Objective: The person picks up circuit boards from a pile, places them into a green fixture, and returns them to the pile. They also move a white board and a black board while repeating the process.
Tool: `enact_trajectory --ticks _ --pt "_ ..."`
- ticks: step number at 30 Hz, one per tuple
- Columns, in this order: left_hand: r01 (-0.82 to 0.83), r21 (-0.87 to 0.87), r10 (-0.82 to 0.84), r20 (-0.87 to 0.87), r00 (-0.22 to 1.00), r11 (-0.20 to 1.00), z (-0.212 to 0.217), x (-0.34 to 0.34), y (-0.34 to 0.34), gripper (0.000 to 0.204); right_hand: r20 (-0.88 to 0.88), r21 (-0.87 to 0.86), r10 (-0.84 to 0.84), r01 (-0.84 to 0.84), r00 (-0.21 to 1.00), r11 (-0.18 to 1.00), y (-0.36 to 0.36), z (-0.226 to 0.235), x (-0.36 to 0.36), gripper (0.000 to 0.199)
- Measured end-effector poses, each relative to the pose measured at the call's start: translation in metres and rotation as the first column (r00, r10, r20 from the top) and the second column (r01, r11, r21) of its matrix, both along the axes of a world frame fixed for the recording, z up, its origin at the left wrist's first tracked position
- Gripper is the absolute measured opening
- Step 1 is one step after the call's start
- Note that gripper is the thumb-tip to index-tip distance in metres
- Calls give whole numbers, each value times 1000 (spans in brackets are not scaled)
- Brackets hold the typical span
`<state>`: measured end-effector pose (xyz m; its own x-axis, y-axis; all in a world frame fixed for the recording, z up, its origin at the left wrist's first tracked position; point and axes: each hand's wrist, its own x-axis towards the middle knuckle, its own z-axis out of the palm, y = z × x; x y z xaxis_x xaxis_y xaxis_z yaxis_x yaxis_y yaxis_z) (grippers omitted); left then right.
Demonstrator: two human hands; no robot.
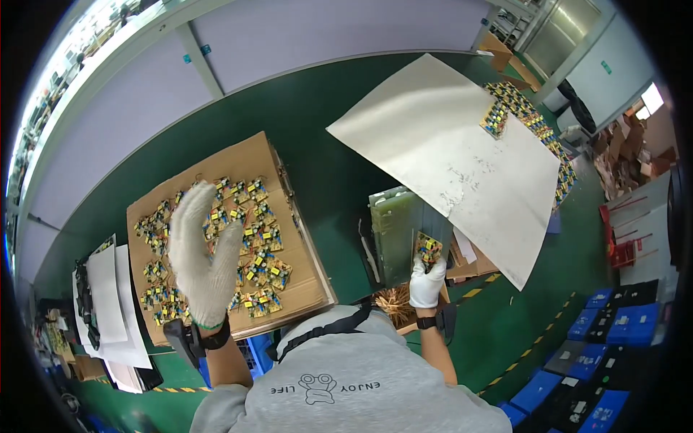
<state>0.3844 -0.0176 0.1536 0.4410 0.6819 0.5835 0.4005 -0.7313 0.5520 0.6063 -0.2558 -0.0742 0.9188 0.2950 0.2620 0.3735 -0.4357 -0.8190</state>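
Note:
My left hand (201, 263), in a white knitted glove, is raised over a cardboard sheet (309, 278). Its thumb stands apart from the fingers, and nothing shows between them. Many small circuit boards (261, 238) with yellow parts and wires lie on that cardboard, some hidden behind the hand. My right hand (427, 285), also gloved in white, grips the near end of a single circuit board (429, 249) between thumb and fingers. This board is at the right side of a greenish translucent block (391, 242), close to the bench's front edge.
A large white sheet (404, 130) covers the right of the green bench (317, 187). A small group of boards (495, 119) lies on it, with rows of boards (541, 133) beyond. A box of thin copper-coloured strands (393, 303) stands below the block. Blue bins (635, 325) stand at right.

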Motion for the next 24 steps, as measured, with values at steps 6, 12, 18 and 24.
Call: enact_trajectory --ticks 6,12,18,24 --pt "198 -363 -169 111 979 910 -42 10 -18 41 181 -76 37 -24 983 997 20 17 28 27" --pt "316 -410 -356 -22 934 856 -69 15 -39 38 258 -110 -103 135 961 985 31 18 40 40" --pt "357 -546 -423 6 906 758 -86 17 -50 36 125 19 -35 33 992 999 24 8 61 54" --pt "434 -528 -535 -48 843 730 -86 22 -58 36 398 -133 39 15 917 991 23 3 68 68"
